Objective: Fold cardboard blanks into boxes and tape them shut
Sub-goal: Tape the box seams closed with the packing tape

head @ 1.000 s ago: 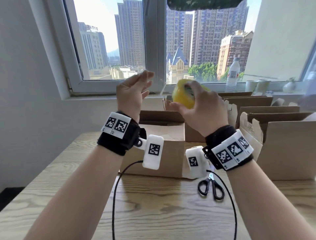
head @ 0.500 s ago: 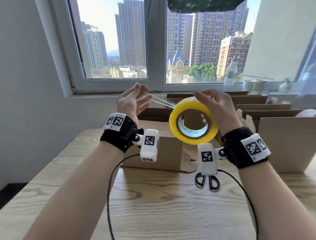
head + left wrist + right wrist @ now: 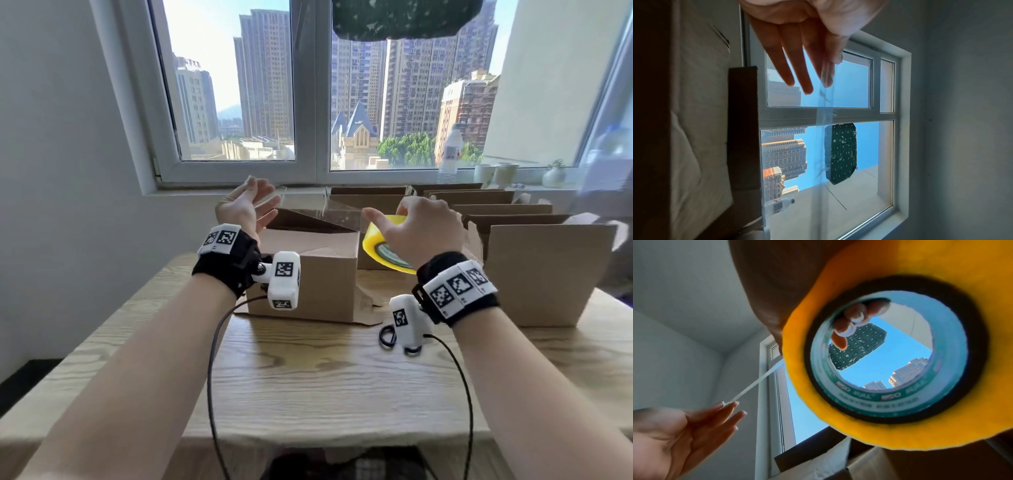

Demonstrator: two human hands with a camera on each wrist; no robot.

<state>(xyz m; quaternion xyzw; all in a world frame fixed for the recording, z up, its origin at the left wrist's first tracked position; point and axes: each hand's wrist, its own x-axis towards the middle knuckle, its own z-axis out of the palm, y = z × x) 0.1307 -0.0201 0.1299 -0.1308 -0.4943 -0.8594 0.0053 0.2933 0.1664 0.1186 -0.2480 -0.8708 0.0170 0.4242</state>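
Note:
A closed brown cardboard box [image 3: 308,274] sits on the wooden table [image 3: 308,377] under my hands. My left hand [image 3: 255,192] is raised above its left end and pinches the end of a clear tape strip [image 3: 318,209] between thumb and forefinger; the other fingers are straight. In the left wrist view the tape strip [image 3: 824,113] runs away from the fingertips [image 3: 828,78]. It stretches right to a yellow tape roll [image 3: 380,245], which my right hand [image 3: 411,219] grips from above. The right wrist view shows the tape roll [image 3: 838,418] with fingertips [image 3: 851,324] hooked inside its core.
Several open cardboard boxes [image 3: 548,274] stand in rows at the back right, up to the window sill. Black-handled scissors [image 3: 388,337] lie on the table behind my right wrist. A water bottle [image 3: 448,154] and cups [image 3: 496,174] stand on the sill. Cables hang from both wrists.
Both hands dropped lower and moved apart, drawing the tape strip out longer over the box. The roll turned from facing me to lying under my right hand.

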